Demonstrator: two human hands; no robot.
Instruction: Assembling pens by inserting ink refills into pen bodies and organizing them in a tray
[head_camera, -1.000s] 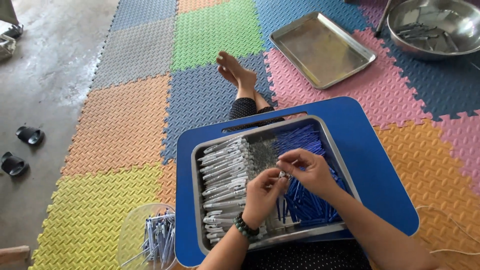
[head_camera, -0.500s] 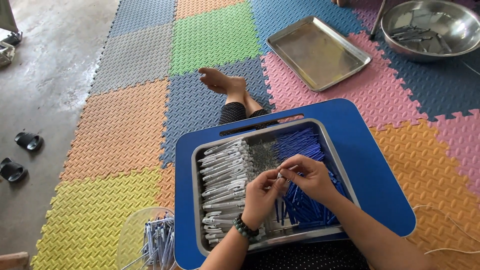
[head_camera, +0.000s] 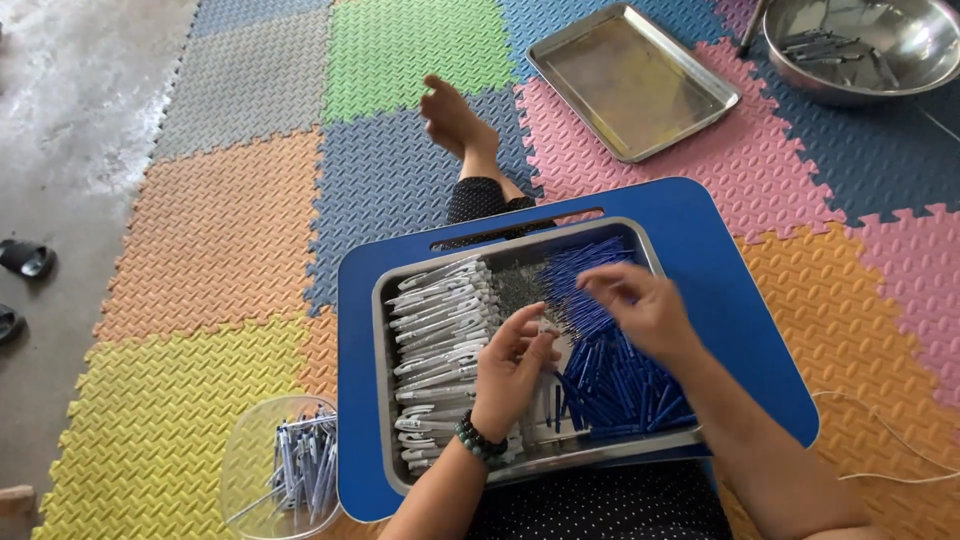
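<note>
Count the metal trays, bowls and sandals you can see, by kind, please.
Metal trays: 2, a full tray on the blue board under the hands, an empty tray on the mats.
Metal bowls: 1, the steel bowl top right.
Clear bowls: 1, the plastic bowl holding pens.
Sandals: 2, the upper sandal and lower sandal.
Total: 6

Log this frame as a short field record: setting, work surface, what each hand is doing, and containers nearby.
setting: person seated on coloured foam mats
work surface: blue lap table bearing a metal tray
tray contents: white pen parts on the left, blue pen parts on the right
left hand: over the tray's middle, small part in its grip
right hand: above the blue parts, fingers spread
nearby: clear tub, empty tray, steel bowl
</note>
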